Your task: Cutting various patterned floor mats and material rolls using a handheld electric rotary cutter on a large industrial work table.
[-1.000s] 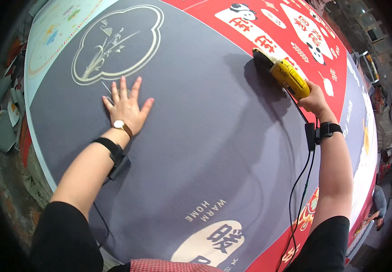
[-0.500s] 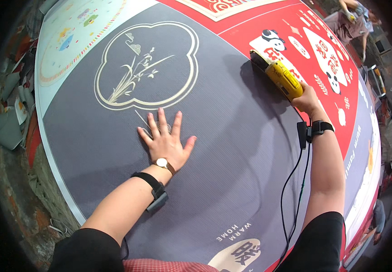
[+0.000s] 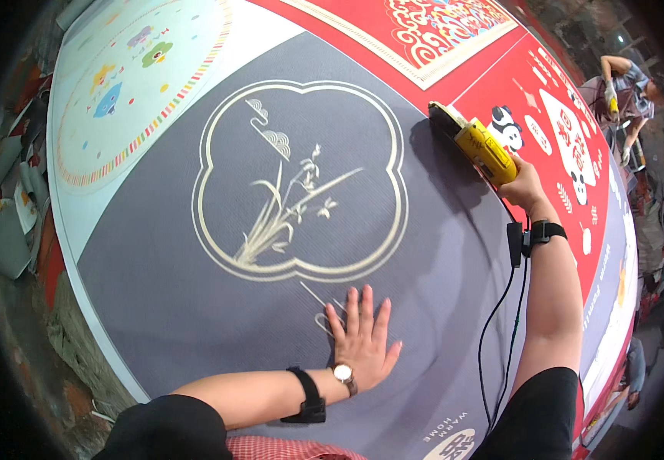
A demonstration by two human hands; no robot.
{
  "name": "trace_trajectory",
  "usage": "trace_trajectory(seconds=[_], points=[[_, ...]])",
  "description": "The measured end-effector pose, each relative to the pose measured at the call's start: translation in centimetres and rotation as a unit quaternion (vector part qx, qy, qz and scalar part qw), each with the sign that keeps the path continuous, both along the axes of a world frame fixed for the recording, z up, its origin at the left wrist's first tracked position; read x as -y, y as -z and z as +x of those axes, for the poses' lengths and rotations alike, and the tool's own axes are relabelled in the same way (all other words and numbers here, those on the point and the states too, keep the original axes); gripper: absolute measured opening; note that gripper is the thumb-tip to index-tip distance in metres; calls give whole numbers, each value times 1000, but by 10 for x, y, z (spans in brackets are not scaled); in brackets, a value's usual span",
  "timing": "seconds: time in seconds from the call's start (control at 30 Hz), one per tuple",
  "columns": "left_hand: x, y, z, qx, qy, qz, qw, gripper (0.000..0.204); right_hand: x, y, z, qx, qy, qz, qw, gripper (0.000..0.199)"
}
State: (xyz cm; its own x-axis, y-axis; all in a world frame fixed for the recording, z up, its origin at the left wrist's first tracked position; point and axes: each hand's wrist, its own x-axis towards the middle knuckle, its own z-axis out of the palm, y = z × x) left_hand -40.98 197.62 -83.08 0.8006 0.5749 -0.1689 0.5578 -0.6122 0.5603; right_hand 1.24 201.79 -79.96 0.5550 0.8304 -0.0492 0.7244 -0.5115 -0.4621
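My right hand grips the rear of a yellow and black electric cutting tool that rests on the boundary between the grey printed mat and the red printed fabric. A black cord runs from the tool down along my right forearm. My left hand lies flat, fingers spread, on the grey mat just below a cream clover-shaped outline with a plant drawing. Both wrists wear black bands, the left also a watch.
A pale round-patterned mat lies at the upper left. A red panel with cream swirls sits at the top. Another person works at the far right. Papers and clutter lie beyond the left table edge.
The view has swung so the clover outline is now central. My right hand has pushed the tool farther along the grey mat's edge. My left hand stays flat, now nearer the mat's lower part.
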Motion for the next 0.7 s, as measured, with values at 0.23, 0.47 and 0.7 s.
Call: trace_trajectory(seconds=[0.23, 0.47, 0.7], points=[[-302, 16, -18, 2, -147, 273, 951, 66, -76, -19, -32, -58, 68, -66, 994, 60], [-452, 37, -50, -281, -255, 281, 882, 64, -159, -21, -57, -27, 4, -70, 997, 55], [-450, 35, -49, -254, -246, 263, 898, 67, -230, -6, -67, -80, 20, -45, 996, 59]])
